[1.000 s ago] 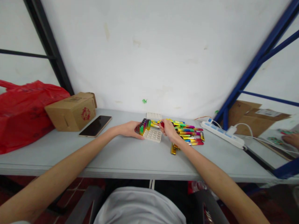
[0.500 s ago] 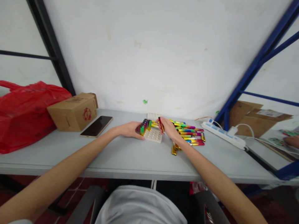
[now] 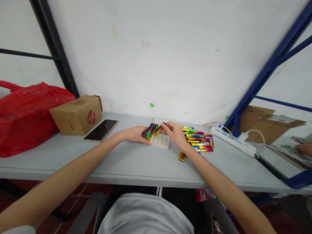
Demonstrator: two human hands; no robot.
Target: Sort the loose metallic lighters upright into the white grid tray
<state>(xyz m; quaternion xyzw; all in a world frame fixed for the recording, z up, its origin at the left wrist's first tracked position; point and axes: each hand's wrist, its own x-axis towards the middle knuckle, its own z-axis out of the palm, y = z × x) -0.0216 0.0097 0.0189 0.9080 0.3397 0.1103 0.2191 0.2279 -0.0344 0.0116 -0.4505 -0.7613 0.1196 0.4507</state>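
A white tray [image 3: 160, 141] with rows of round pockets lies on the table. Shiny rainbow-coloured lighters [image 3: 149, 134] with dark tops stand upright in its left part. My left hand [image 3: 136, 134] curves around that group from the left, thumb in front, the other fingertips hidden behind. Between the thumb and fingers of my right hand [image 3: 175, 132] is one tilted lighter [image 3: 159, 130], its lower end close to the standing ones. To the right spreads a loose pile of metallic lighters [image 3: 198, 141], partly hidden by my right wrist.
Another white tray [image 3: 159, 119] lies by the wall. Leftward are a phone [image 3: 101, 130], a cardboard box [image 3: 78, 115] and a red plastic bag [image 3: 31, 117]. A white power strip [image 3: 232, 140] lies right. Another person's hand [image 3: 304, 149] shows at the far right edge.
My right hand has moved slightly left and down with the lighter, bringing it over the tray beside the standing ones. My left hand keeps its place.
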